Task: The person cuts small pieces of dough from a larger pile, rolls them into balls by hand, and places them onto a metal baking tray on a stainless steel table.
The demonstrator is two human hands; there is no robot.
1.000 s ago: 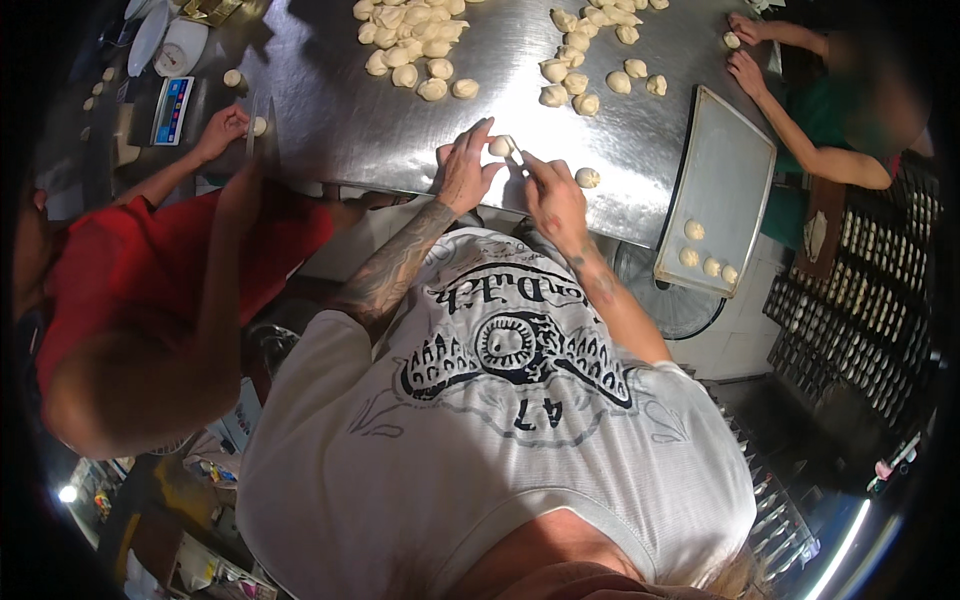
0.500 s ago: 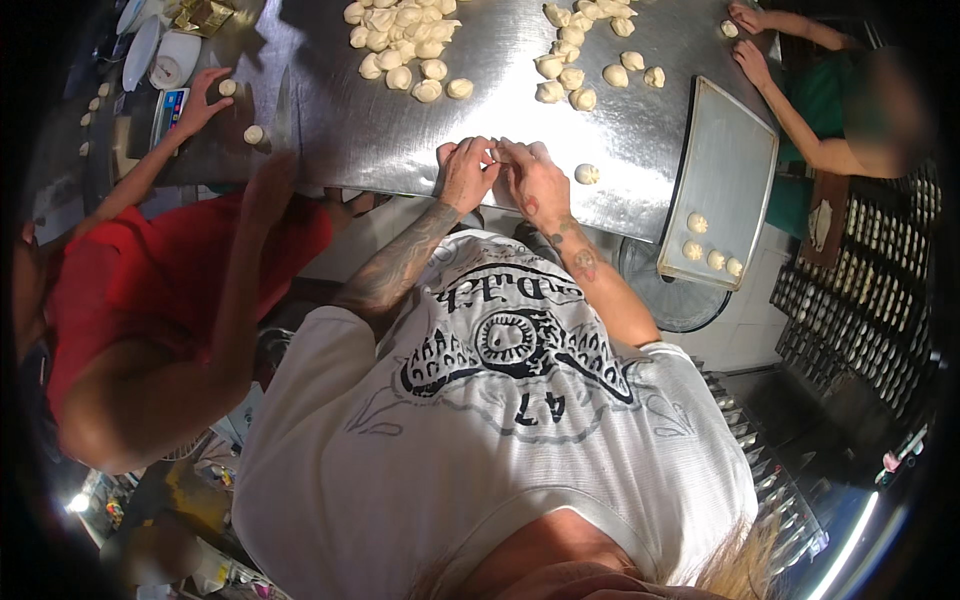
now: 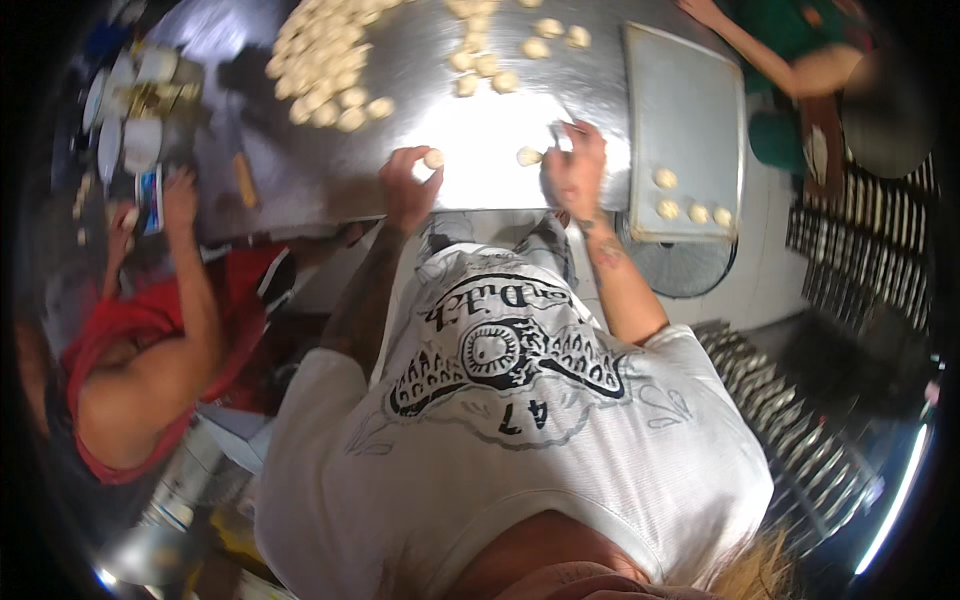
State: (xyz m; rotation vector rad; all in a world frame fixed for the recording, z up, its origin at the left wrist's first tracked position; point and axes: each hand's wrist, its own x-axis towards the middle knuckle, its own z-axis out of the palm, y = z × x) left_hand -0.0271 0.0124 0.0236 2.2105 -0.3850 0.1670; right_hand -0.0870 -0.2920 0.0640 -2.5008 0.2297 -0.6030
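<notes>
A: What is the left hand [image 3: 411, 185] doing?

B: It is pinching a small dough ball [image 3: 433, 159] with its thumb and fingers, near the front edge of the shiny table [image 3: 300, 185].

A: And the right hand [image 3: 577, 172]?

B: It is gripping a thin tool [image 3: 557, 133], but the tool is looking blurry. Another dough piece [image 3: 529, 156] is lying on the table just left of that hand.

A: Is anything sitting in the big flat tray [image 3: 690, 110]?

B: Yes! Four round dough balls [image 3: 698, 213] are sitting in it, at the end near the person. Three are making a row, and one is resting just past the left one. That end of the tray is poking out past the table edge.

A: What are the white bowls [image 3: 143, 143] holding?

B: I'm not able to tell. They are standing far over on the left, and a person in red [image 3: 140, 370] is working close by.

A: Where is more dough lying?

B: A big heap [image 3: 320, 60] is spreading over the back of the table, and a smaller bunch [image 3: 475, 50] is lying to its right.
</notes>
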